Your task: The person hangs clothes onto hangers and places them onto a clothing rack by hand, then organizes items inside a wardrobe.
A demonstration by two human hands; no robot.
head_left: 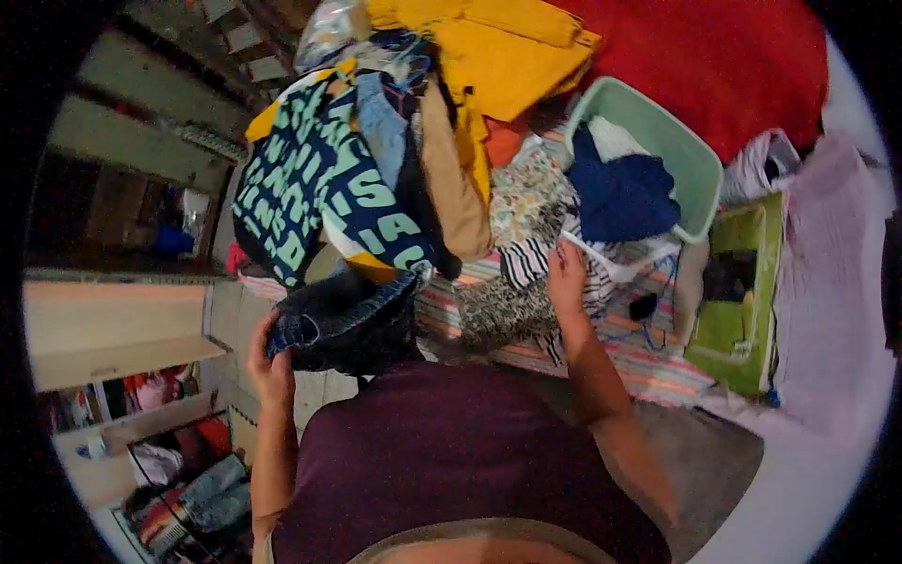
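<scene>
My left hand (270, 355) is closed on the edge of a pair of dark blue jeans (362, 324), which hang bunched in front of my body. My right hand (567, 277) is over a black-and-white striped garment (524, 262), its fingers stretched forward; whether they touch the cloth is hard to make out. Just left of that hand lies a grey patterned garment (503, 310). Beyond it is a pale floral garment (531, 193). A navy garment with light green letters (301, 179) drapes beyond the jeans.
A light green plastic basket (700, 169) holds a navy cloth (620, 193) and a white one. Yellow cloth (498, 47) and a red cover (705, 66) lie at the back. On the right is a lime-green bag (738, 291). Shelves with folded clothes (202, 489) stand at lower left.
</scene>
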